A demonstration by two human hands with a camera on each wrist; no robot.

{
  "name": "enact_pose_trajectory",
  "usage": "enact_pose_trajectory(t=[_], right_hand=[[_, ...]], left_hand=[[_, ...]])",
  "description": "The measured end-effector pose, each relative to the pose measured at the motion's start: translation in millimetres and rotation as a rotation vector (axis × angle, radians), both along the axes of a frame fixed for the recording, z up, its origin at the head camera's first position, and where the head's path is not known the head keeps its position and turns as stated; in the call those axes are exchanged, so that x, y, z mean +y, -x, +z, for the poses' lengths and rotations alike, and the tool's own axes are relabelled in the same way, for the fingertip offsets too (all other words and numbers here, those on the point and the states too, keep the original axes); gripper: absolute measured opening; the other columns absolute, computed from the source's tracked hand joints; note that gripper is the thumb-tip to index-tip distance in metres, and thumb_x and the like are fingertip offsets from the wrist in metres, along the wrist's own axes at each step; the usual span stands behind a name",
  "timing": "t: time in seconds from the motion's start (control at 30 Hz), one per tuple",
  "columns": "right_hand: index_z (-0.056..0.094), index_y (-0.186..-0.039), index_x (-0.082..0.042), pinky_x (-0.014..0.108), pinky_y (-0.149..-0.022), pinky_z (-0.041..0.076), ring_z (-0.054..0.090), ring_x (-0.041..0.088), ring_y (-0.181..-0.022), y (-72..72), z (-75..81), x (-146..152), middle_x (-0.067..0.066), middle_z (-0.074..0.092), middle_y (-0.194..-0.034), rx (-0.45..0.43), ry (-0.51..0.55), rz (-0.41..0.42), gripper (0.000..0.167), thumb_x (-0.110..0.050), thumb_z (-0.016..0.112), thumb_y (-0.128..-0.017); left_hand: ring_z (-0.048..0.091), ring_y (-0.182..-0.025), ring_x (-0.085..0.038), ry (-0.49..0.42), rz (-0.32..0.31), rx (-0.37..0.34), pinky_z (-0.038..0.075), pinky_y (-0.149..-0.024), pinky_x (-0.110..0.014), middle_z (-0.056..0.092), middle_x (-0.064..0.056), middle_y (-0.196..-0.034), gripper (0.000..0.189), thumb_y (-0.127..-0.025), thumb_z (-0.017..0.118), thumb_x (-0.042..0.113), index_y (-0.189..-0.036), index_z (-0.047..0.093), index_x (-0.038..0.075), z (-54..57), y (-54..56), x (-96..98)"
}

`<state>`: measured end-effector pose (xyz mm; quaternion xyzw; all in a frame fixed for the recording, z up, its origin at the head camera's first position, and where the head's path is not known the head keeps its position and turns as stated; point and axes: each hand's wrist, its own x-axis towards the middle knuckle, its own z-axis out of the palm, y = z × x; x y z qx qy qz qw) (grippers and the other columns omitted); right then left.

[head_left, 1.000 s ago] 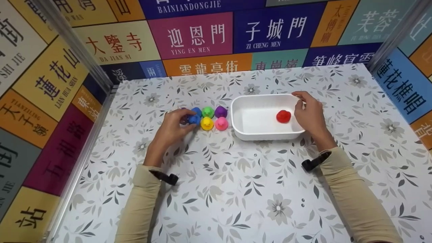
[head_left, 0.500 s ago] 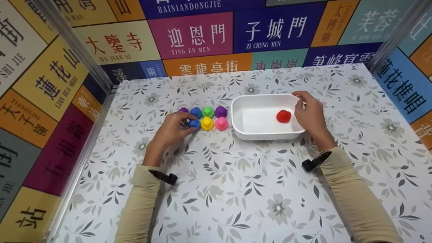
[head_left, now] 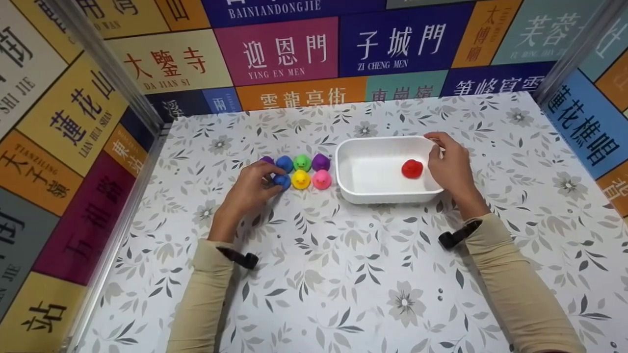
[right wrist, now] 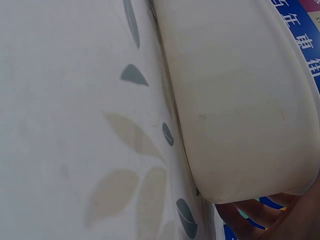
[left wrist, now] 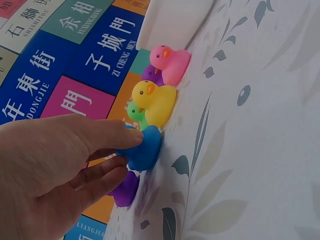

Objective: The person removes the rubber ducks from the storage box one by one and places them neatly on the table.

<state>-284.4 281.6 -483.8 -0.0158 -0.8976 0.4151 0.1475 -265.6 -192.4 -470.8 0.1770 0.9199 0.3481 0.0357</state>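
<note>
My left hand (head_left: 252,189) pinches a blue rubber duck (left wrist: 146,150) between thumb and fingers, at the left end of the front row. Beside that duck stand a yellow duck (head_left: 300,180) and a pink duck (head_left: 322,180). Behind them are a second blue duck (head_left: 284,163), a green duck (head_left: 301,162) and a purple duck (head_left: 321,162). Another purple duck (left wrist: 125,190) is partly hidden behind my left hand. My right hand (head_left: 451,164) holds the right end of a white plastic tub (head_left: 387,198). Inside the tub lies a red duck (head_left: 412,169).
A white tablecloth (head_left: 343,274) with a grey leaf pattern covers the table. Panels with large printed characters (head_left: 284,51) rise along its back and sides. The tub's left wall stands close to the pink and purple ducks.
My left hand has shifted the front blue duck slightly toward me, level with the yellow one. The purple duck at the far left has come into sight. My right hand has stayed put.
</note>
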Motion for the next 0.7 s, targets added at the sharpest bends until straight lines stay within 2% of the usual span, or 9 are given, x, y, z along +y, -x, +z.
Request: enact_pose_trajectory(t=[0.47, 0.63, 0.7], right_hand=[[0.067, -0.143, -0.009, 0.056, -0.118, 0.047, 0.061, 0.037, -0.143, -1.8, 1.4, -0.7, 0.020, 0.071, -0.141, -0.021, -0.001, -0.009, 0.041, -0.008, 0.046, -0.108], [0.067, -0.142, -0.008, 0.054, -0.113, 0.047, 0.063, 0.036, -0.139, -2.2, 1.9, -1.8, 0.021, 0.072, -0.139, -0.023, 0.005, -0.016, 0.041, -0.008, 0.044, -0.108], [0.066, -0.143, -0.009, 0.055, -0.115, 0.047, 0.062, 0.036, -0.141, -2.6, 2.3, -2.0, 0.021, 0.072, -0.140, -0.033, 0.004, -0.018, 0.041, -0.009, 0.044, -0.108]], left_hand=[[0.068, -0.110, -0.025, -0.002, 0.006, 0.008, 0.062, -0.099, -0.043, 0.069, -0.008, -0.123, 0.027, -0.097, 0.078, 0.008, -0.124, 0.078, 0.011, -1.2, 0.4, -1.3], [0.069, -0.111, -0.028, 0.024, -0.004, 0.033, 0.062, -0.099, -0.044, 0.070, -0.012, -0.125, 0.029, -0.096, 0.080, 0.007, -0.125, 0.078, 0.008, -1.6, 2.1, -2.4], [0.069, -0.111, -0.029, 0.028, -0.006, 0.038, 0.062, -0.098, -0.044, 0.070, -0.014, -0.125, 0.029, -0.096, 0.080, 0.007, -0.125, 0.078, 0.007, -1.6, 2.4, -2.7]])
